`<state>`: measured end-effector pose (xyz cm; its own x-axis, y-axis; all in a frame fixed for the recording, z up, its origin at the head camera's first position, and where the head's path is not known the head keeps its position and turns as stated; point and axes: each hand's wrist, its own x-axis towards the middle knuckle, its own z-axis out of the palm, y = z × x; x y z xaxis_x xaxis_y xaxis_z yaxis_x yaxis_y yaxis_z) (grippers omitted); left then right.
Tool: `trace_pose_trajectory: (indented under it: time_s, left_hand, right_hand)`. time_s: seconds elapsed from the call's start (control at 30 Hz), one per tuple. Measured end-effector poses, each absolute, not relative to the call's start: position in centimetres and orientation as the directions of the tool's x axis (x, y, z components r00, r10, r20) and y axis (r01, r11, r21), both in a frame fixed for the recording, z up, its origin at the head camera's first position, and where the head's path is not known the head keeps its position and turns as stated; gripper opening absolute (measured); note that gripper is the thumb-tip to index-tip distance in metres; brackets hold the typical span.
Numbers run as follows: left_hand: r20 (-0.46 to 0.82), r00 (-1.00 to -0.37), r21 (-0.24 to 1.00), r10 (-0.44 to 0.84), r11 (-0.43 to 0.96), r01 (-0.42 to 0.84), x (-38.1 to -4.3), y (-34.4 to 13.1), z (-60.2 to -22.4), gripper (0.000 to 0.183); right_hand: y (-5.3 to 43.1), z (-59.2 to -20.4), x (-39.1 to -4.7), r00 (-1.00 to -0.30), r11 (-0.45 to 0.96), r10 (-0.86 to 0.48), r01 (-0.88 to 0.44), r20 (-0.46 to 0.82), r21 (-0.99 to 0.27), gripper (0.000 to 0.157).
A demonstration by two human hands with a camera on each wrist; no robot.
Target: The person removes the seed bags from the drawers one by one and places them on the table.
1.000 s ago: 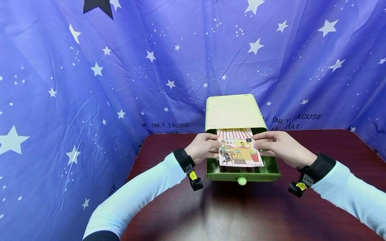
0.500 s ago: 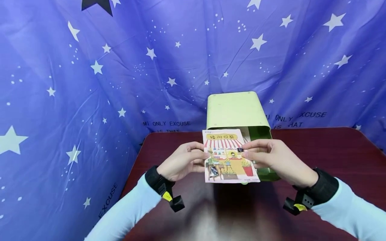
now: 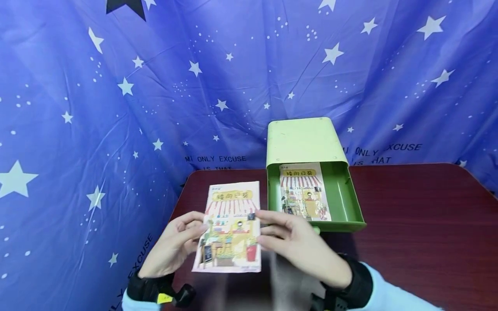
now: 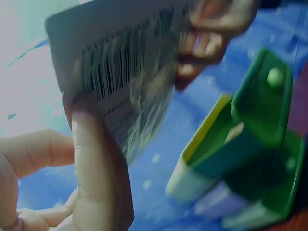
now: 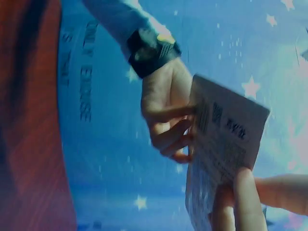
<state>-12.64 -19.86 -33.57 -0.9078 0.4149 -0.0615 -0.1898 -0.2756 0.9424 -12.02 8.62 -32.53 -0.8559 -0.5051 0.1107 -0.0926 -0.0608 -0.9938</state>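
Both hands hold a flat paper packet (image 3: 230,235) by its two long sides, left of the box and above the table. Its front shows a striped awning, a shop scene and a yellow title that reads dwarf sunflower, like a seed packet. My left hand (image 3: 175,242) pinches the left edge, thumb in front. My right hand (image 3: 301,244) pinches the right edge. The packet's back (image 4: 120,67) carries a barcode in the left wrist view. A second, matching packet (image 3: 305,192) lies in the pulled-out green drawer (image 3: 342,194).
A pale green box (image 3: 305,138) stands at the back of the dark red table (image 3: 412,224), its drawer sticking out forward. A blue star-printed curtain (image 3: 233,86) hangs behind and to the left.
The hands have lifted the packet out of the drawer and carried it left and toward me. The matching packet in the drawer is now in plain view.
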Motion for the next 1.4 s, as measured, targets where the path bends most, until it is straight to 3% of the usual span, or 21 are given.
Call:
trace_pose_trajectory:
  time_s: [0.13,0.3,0.5,0.7,1.03,1.23,1.4]
  left_hand:
    - [-0.054,-0.935,0.957,0.350,-0.249,-0.148,-11.4,-22.7,-34.5,0.020]
    - [-0.101,-0.977,0.982,0.189,-0.136,-0.128,-11.3,-25.2,-36.2,0.019]
    - [-0.174,-0.983,0.982,-0.064,0.060,-0.178,-13.7,-26.4,-39.3,0.034]
    - [-0.162,-0.960,0.946,-0.230,0.240,-0.217,-16.8,-26.9,-41.9,0.027]
    - [-0.154,-0.929,0.887,-0.335,0.367,-0.280,-21.9,-27.8,-44.1,0.019]
    - [-0.151,-0.911,0.848,-0.384,0.423,-0.319,-25.0,-28.2,-45.0,0.018]
    - [-0.101,-0.907,0.737,-0.410,0.581,-0.345,-26.7,-28.0,-45.4,0.018]
  right_hand:
    - [5.6,-33.4,-11.3,-0.834,-0.125,-0.537,-0.068,0.125,-0.990,0.055]
    - [2.2,-35.5,-11.6,-0.830,-0.084,-0.545,-0.093,0.124,-0.992,0.052]
    - [-1.1,-38.3,-14.2,-0.861,0.006,-0.497,-0.134,0.113,-0.991,0.049]
    - [-3.7,-41.2,-17.1,-0.905,0.111,-0.413,-0.164,0.105,-0.980,0.045]
    - [-7.0,-43.8,-21.5,-0.905,0.380,-0.358,-0.365,0.229,-0.850,0.037]
    - [-8.3,-45.3,-24.1,-0.839,0.473,-0.422,-0.527,0.344,-0.706,0.007]
    - [-8.8,-47.0,-25.9,-0.846,0.551,-0.451,-0.513,0.283,-0.658,0.026]
